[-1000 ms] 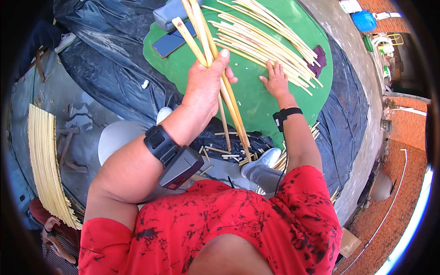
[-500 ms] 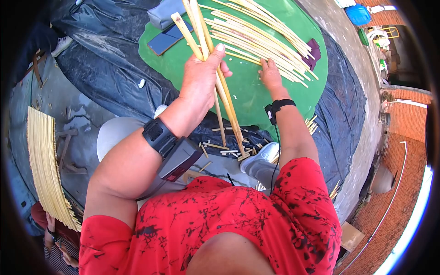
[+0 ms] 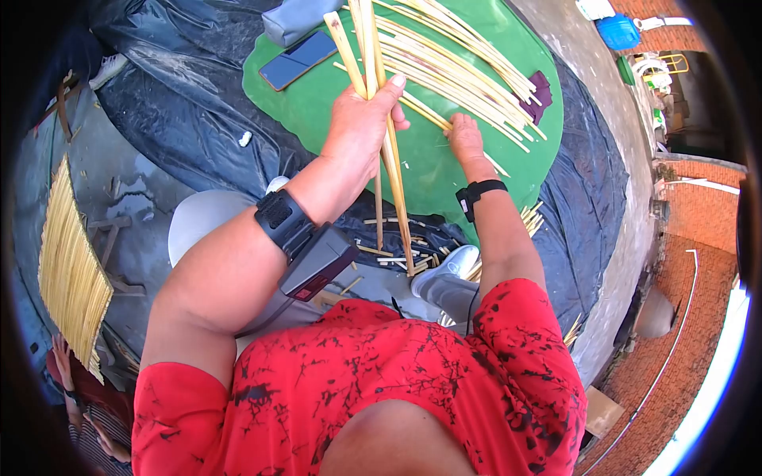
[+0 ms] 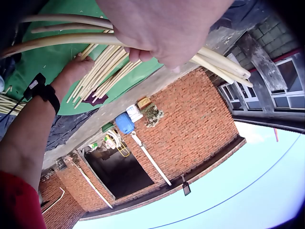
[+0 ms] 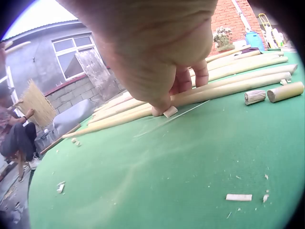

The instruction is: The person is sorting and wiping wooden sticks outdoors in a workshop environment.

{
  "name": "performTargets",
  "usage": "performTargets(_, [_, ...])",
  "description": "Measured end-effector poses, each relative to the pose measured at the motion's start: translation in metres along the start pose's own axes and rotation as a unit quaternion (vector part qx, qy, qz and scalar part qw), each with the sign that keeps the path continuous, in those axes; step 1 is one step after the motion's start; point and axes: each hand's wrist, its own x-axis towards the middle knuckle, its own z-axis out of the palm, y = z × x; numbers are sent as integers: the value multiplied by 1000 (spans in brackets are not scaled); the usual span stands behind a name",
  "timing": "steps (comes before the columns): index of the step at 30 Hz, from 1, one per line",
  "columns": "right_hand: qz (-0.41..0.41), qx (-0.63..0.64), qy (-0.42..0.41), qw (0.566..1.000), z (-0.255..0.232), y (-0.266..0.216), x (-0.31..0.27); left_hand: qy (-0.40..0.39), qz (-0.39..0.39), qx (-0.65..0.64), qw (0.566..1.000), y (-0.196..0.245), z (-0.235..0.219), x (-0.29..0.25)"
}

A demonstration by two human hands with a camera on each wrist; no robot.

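Note:
My left hand (image 3: 361,123) grips several long, pale, peeled stalks (image 3: 394,178). They stand up through the fist, their lower ends reaching down near my shoe. At the near edge of the spread row of stalks (image 3: 456,73), my right hand (image 3: 466,139) pinches one stalk (image 3: 422,110) lying on the green sheet (image 3: 429,174). In the right wrist view, thumb (image 5: 161,107) and fingers (image 5: 193,78) sit on either side of it, with a small offcut (image 5: 170,111) beside the thumb.
A phone (image 3: 298,60) and a grey-blue pouch (image 3: 303,17) lie beyond my left hand. A dark purple cloth (image 3: 538,95) is at the row's right end. Short cut pieces (image 3: 389,260) litter the ground by my shoe (image 3: 446,270). Off left, another person handles a stalk mat (image 3: 75,262).
My right hand has drawn one stalk away from the row toward me. My left hand keeps its stalks, shifted slightly right. At the left, the other person's mat has changed shape and tilted.

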Motion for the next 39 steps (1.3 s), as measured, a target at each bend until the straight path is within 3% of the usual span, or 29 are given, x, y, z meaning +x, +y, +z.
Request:
performTargets(1, [-32, -11, -6, 999, 2, 3, -1, 1, 1, 4, 1000, 0, 1, 0])
performTargets(5, [-21, -23, -11, 999, -1, 1, -17, -9, 10, 12, 1000, 0, 1, 2])
performTargets(7, [59, 33, 0, 998, -6, -1, -21, -20, 48, 0, 999, -1, 1, 2])
performTargets(8, [58, 31, 1, 998, -12, 0, -21, -21, 48, -2, 999, -1, 1, 3])
performTargets(10, [156, 63, 15, 986, -40, -6, -17, -19, 45, -16, 999, 0, 2, 6])
performTargets(11, [155, 61, 17, 986, -56, -11, -15, -20, 47, -19, 999, 1, 2, 6])
performTargets(13, [113, 362, 96, 920, -95, -24, -14, -35, 49, -29, 998, 4, 5, 7])
performTargets(15, [37, 530, 90, 843, -124, -41, -14, -55, 65, -25, 996, 6, 7, 10])
performTargets(16, [38, 529, 89, 843, -144, -56, -18, -76, 82, -14, 994, 6, 7, 11])
performTargets(18, [-29, 608, 25, 793, -176, -91, -33, -106, 120, -14, 987, 6, 10, 14])
performTargets(20, [-49, 599, 25, 799, -178, -109, -39, -179, 171, -53, 967, 6, 17, 16])
performTargets(21, [-73, 588, 24, 805, -177, -113, -40, -179, 168, -52, 968, 9, 22, 10])
performTargets(22, [-65, 534, 37, 842, -172, -113, -38, -191, 164, -58, 966, 15, 27, 3])
performTargets(25, [-86, 549, 103, 825, -167, -118, -39, -195, 133, -64, 970, 19, 35, -5])
performTargets(26, [-66, 558, 74, 824, -169, -117, -41, -203, 145, -63, 966, 15, 36, -1])
performTargets(28, [-84, 530, 96, 838, -164, -117, -41, -214, 157, -62, 962, 15, 39, -2])
performTargets(30, [-109, 466, 148, 865, -160, -121, -44, -131, 191, -56, 971, 16, 44, -4])
performTargets(31, [-107, 467, 149, 865, -161, -120, -45, -132, 189, -55, 971, 18, 44, -5])
performTargets(33, [-116, 518, 90, 843, -159, -119, -46, -108, 207, -56, 971, 26, 41, -4])
performTargets(35, [-139, 548, 95, 819, -166, -124, -46, -108, 219, -28, 969, 41, 40, -10])
performTargets(37, [-123, 428, 88, 891, -180, -131, -50, -116, 266, 21, 957, 53, 44, -25])
performTargets(38, [-116, 408, 147, 894, -176, -133, -45, -144, 264, 41, 953, 54, 45, -26])
performTargets(39, [-111, 409, 148, 893, -173, -134, -42, -148, 261, 44, 953, 49, 48, -22])
